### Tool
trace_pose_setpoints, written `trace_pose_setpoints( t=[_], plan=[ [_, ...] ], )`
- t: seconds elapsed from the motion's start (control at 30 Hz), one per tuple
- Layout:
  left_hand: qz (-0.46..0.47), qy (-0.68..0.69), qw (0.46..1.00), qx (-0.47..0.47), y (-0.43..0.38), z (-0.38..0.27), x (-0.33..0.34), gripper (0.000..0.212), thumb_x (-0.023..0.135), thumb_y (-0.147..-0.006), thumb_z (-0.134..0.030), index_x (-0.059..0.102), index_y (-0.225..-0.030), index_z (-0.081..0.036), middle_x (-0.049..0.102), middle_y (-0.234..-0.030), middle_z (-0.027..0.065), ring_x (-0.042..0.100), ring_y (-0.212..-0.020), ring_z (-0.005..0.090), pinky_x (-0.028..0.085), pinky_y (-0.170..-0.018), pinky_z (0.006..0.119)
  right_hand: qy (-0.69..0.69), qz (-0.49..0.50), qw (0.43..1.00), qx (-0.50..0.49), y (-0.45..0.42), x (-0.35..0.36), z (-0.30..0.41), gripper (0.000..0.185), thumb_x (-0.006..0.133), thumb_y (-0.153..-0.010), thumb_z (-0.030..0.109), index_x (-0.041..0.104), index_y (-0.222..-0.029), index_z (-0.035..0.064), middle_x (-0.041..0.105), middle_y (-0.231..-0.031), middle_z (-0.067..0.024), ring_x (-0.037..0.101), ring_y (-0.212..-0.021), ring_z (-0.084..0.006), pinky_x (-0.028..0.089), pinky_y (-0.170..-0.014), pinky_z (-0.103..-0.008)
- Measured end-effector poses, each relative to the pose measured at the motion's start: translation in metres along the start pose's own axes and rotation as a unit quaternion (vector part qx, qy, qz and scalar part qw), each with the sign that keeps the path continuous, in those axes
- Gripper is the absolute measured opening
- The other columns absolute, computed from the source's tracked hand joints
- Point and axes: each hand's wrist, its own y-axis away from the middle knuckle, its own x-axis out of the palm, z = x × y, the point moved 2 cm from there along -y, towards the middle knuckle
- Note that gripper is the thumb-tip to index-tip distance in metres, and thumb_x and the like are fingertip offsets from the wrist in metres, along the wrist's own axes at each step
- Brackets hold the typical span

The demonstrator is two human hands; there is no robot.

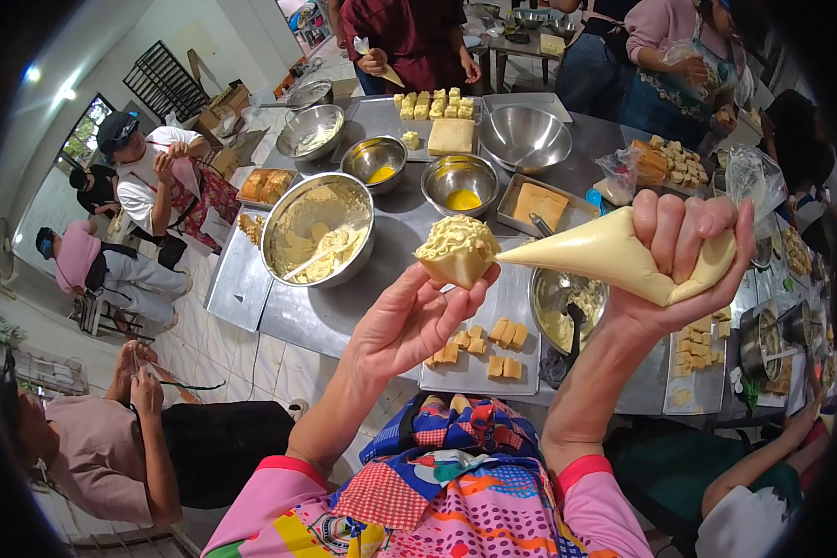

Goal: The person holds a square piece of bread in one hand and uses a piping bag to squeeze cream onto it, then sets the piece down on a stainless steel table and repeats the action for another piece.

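Between the thumb and fingers of my left hand [418, 321] is a small piece of cake [458, 252], its top and sides covered with wavy pale-yellow cream. My right hand [683, 258] squeezes a piping bag [593, 247] full of the same coloured cream. The bag's tip points left and lies at or just beside the cake's right side; contact is hard to tell. Beneath my hands, a metal tray [460, 383] bears small cut cake pieces [506, 333]. A steel bowl of cream [321, 230] with a white spatula stands to the left.
Steel bowls with yellow liquid [462, 190] stand beyond my hands, near an uncut cake slab [451, 137] and cream-topped cubes. A cream bowl with a black utensil [572, 314] sits under my right forearm. People stand around the table; one at the far side [418, 42] holds a piping bag.
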Motion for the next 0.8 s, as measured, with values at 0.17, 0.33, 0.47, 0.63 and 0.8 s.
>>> trace_pose_setpoints(
  t=[0.17, 0.33, 0.47, 0.63, 0.8],
  plan=[
    [0.003, 0.000, 1.000, -0.005, -0.001, 0.000, 0.000, 0.056, 0.054, -0.082, -0.013, 0.023, -0.127, -0.001, 0.031, -0.126, 0.0197, 0.048, -0.103, 0.0308, 0.049, -0.083, 0.031, -0.005, 0.033, 0.999, -0.003, -0.007, 0.001, 0.001, 0.042, 0.028, -0.089, 0.030, 0.046, -0.058, 0.0084, 0.020, -0.036, 0.0054, 0.013, -0.032, -0.0068, 0.022, -0.040, -0.0237],
    [0.005, 0.000, 1.000, -0.008, 0.001, -0.001, -0.001, 0.056, 0.054, -0.082, -0.012, 0.024, -0.127, -0.001, 0.031, -0.126, 0.0196, 0.048, -0.104, 0.0308, 0.049, -0.083, 0.031, -0.007, 0.049, 0.999, -0.006, -0.011, 0.004, 0.000, 0.042, 0.028, -0.089, 0.030, 0.047, -0.059, 0.0079, 0.019, -0.036, 0.0053, 0.013, -0.032, -0.0069, 0.022, -0.041, -0.0239],
    [-0.006, 0.000, 1.000, -0.002, 0.001, 0.002, 0.002, 0.053, 0.053, -0.083, -0.015, 0.026, -0.126, -0.002, 0.031, -0.124, 0.0196, 0.048, -0.102, 0.0304, 0.050, -0.083, 0.031, -0.006, 0.061, 0.998, -0.014, -0.013, 0.006, 0.001, 0.041, 0.028, -0.089, 0.030, 0.047, -0.060, 0.0078, 0.019, -0.037, 0.0052, 0.013, -0.032, -0.0069, 0.022, -0.041, -0.0240],
    [-0.012, -0.003, 1.000, 0.001, 0.003, 0.004, 0.004, 0.049, 0.049, -0.085, -0.020, 0.028, -0.126, -0.003, 0.033, -0.120, 0.0195, 0.049, -0.098, 0.0297, 0.050, -0.081, 0.030, -0.020, 0.068, 0.997, -0.005, -0.012, 0.013, 0.003, 0.041, 0.028, -0.089, 0.030, 0.047, -0.060, 0.0075, 0.020, -0.036, 0.0050, 0.013, -0.032, -0.0068, 0.022, -0.040, -0.0235],
    [-0.020, 0.003, 1.000, 0.010, 0.004, 0.006, 0.005, 0.048, 0.050, -0.085, -0.018, 0.029, -0.125, -0.002, 0.033, -0.120, 0.0195, 0.049, -0.099, 0.0295, 0.050, -0.082, 0.031, -0.030, 0.076, 0.997, 0.004, -0.008, 0.018, 0.003, 0.040, 0.028, -0.089, 0.028, 0.045, -0.059, 0.0086, 0.020, -0.036, 0.0052, 0.013, -0.032, -0.0062, 0.020, -0.040, -0.0227]
  ],
)
